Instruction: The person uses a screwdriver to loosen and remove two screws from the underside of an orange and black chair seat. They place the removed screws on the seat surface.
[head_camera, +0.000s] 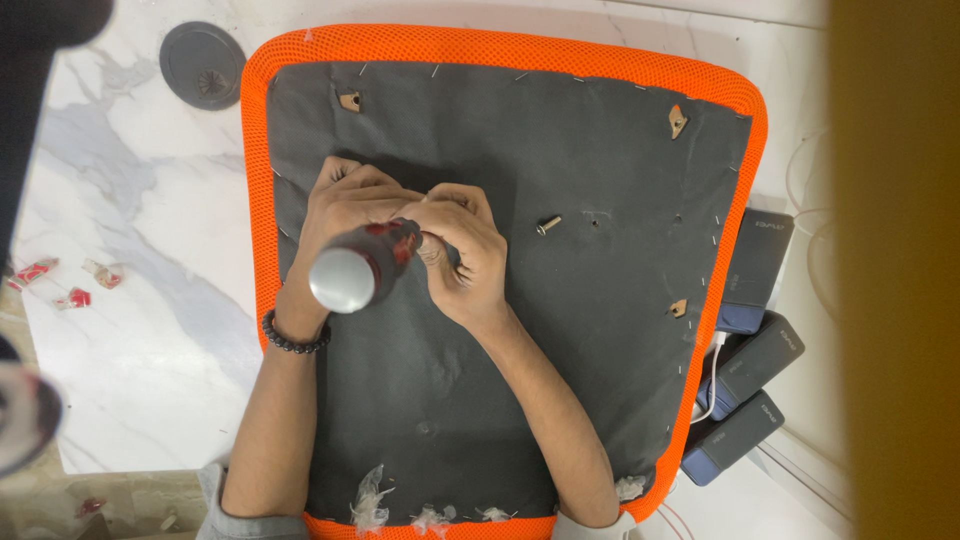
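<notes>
Both forearms reach up from the bottom edge, bare from rolled grey sleeves, and converge so the hands meet at the middle. The left hand (345, 215) is curled, knuckles up, fingers folded under and pressed against the right. A dark bead bracelet circles the left wrist. The right hand (462, 262) lies just beside it, turned slightly inward, fingers bent and thumb tucked toward the left palm. Both hands close together around a tool handle that stands up between them. The right forearm angles in more steeply than the left.
</notes>
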